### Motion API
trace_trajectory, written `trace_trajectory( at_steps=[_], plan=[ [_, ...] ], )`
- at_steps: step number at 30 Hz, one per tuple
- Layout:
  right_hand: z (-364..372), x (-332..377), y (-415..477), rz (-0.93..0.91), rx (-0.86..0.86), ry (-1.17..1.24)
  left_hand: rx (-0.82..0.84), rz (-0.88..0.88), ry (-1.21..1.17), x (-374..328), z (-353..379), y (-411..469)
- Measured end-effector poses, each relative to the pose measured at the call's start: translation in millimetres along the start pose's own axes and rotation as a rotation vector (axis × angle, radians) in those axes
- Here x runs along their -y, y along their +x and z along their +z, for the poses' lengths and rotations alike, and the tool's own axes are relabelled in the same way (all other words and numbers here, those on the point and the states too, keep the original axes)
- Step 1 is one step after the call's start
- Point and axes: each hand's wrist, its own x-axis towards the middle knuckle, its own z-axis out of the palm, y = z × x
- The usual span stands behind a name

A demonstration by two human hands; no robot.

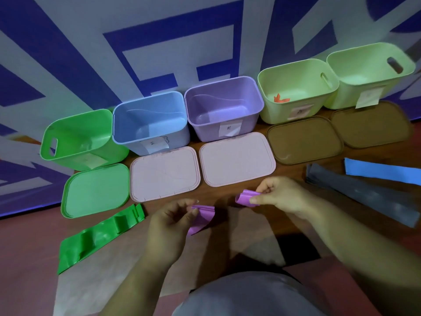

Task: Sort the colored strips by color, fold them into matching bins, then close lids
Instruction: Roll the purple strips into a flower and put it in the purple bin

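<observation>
Left hand grip pinched bunched purple strip; right hand grip pinched second purple fold. Purple bin lidless beyond.

Mostly plastic, some paper.
Smooth moulded plastic with a satin sheen: bins and lids. The green strip is glossy, creased film that catches highlights. The purple strip is thin, shiny and pleated. The grey strips look duller. The labels are matt paper. The bench is brown and matt.
</observation>
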Motion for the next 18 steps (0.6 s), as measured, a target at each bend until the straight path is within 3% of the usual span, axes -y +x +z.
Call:
trace_trajectory(
  at_steps=[7, 11, 15, 18],
  plan=[
    [-7, 30, -16, 0.142, 0.058, 0.342, 0.014, 0.065, 0.001, -17, -5, 2],
    [-9, 48, -29, 0.071, 0.102, 0.362, 0.034, 0.089, -0.015, -24, -10, 2],
    [-10, 65, -34, -0.038, 0.005, 0.318, 0.047, 0.106, -0.055, -28, -16, 4],
    [-7, 76, -39, -0.087, 0.022, 0.391, 0.089, 0.12, -0.092, -32, -19, 4]
  ],
)
